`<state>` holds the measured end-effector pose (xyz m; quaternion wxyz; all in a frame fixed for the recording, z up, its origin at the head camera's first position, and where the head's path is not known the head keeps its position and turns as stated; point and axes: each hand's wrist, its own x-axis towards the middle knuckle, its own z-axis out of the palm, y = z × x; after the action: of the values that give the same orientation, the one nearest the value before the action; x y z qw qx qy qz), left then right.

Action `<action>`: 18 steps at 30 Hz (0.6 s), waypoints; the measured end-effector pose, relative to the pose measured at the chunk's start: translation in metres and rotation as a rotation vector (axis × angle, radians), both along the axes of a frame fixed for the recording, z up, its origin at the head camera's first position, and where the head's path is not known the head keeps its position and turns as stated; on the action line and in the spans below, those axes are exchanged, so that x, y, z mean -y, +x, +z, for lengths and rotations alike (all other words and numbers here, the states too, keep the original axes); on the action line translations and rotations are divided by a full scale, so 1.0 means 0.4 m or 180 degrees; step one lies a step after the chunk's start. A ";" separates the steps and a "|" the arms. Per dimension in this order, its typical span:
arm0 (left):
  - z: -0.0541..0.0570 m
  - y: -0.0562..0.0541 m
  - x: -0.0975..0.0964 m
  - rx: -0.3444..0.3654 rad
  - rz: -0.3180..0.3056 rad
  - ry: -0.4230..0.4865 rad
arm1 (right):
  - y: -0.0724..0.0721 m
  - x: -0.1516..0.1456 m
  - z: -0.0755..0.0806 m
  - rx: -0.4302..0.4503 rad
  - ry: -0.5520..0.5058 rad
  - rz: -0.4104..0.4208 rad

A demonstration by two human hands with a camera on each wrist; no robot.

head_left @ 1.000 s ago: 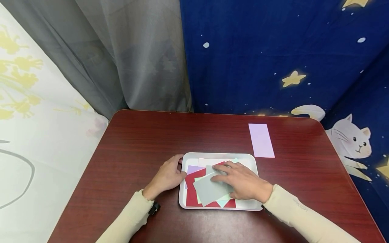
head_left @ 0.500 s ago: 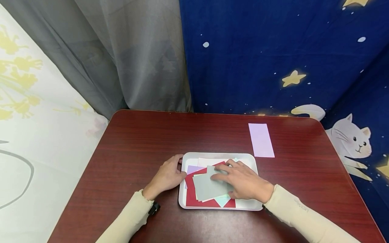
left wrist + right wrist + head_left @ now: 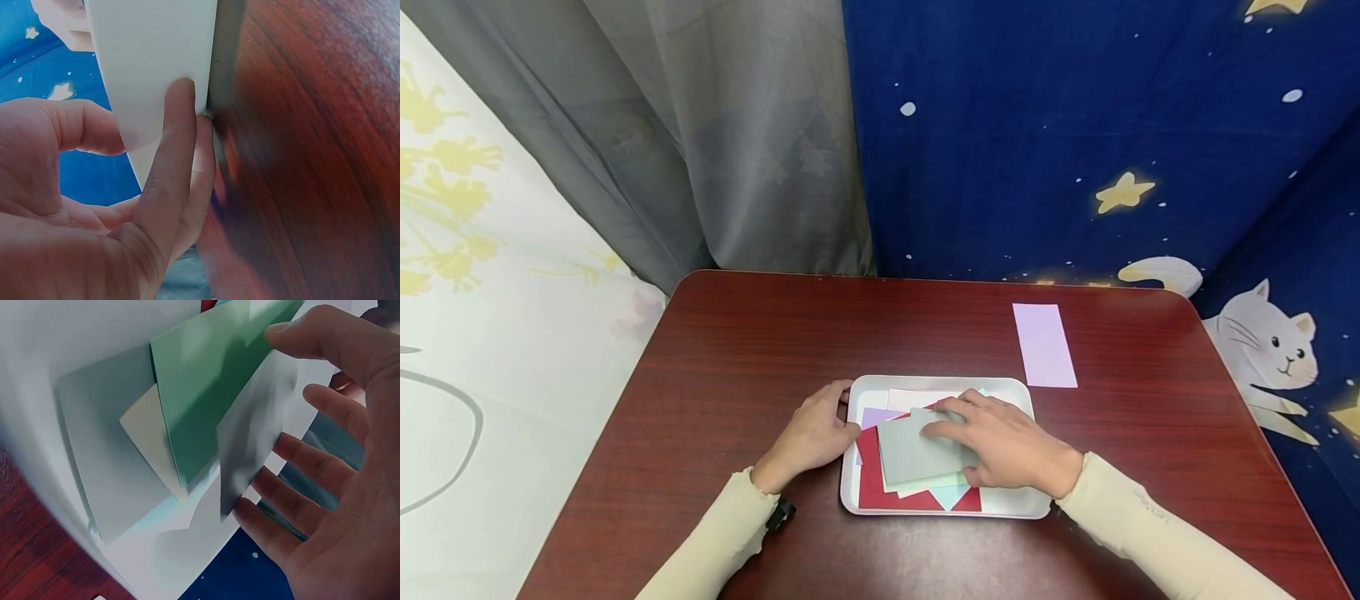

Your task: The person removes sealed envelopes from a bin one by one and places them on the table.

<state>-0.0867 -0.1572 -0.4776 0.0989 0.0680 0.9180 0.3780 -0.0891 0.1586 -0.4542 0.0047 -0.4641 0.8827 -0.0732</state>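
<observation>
White tray [image 3: 1017, 505] on the near-middle part of the desk [image 3: 752, 342], filled with overlapping paper pieces. Left hand [image 3: 809, 433] grips the tray's left end, thumb at the rim, fingers against the outer wall. Right hand [image 3: 1007, 440] inside tray at right, grasping the grey card [image 3: 912, 450] with fingers over it and thumb on its near side. Under the grey card: pale green sheet [image 3: 928, 483], red sheet [image 3: 871, 490]. Lilac paper [image 3: 1045, 346] flat on desk, beyond the tray, far right.

Grey curtain [image 3: 760, 125] beside blue starry curtain [image 3: 1045, 150], behind reddish-brown table [image 3: 775, 333]
</observation>
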 end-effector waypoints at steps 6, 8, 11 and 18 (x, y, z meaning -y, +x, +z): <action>0.002 0.000 -0.002 0.0029 0.0017 -0.0010 | -0.009 -0.013 0.015 -0.0122 -0.0034 -0.0075; 0.003 0.000 -0.002 0.0028 0.0016 -0.0030 | -0.011 -0.020 0.020 -0.0139 -0.0063 -0.0118; 0.004 0.000 -0.002 0.0028 0.0013 -0.0047 | -0.018 -0.031 0.025 -0.0148 -0.0111 -0.0186; 0.004 0.001 -0.001 0.0037 0.0007 -0.0027 | -0.047 -0.069 0.030 -0.0188 -0.0300 -0.0399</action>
<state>-0.0862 -0.1567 -0.4762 0.1041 0.0644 0.9191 0.3746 -0.1078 0.1863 -0.4421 -0.0478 -0.4097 0.9054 -0.1011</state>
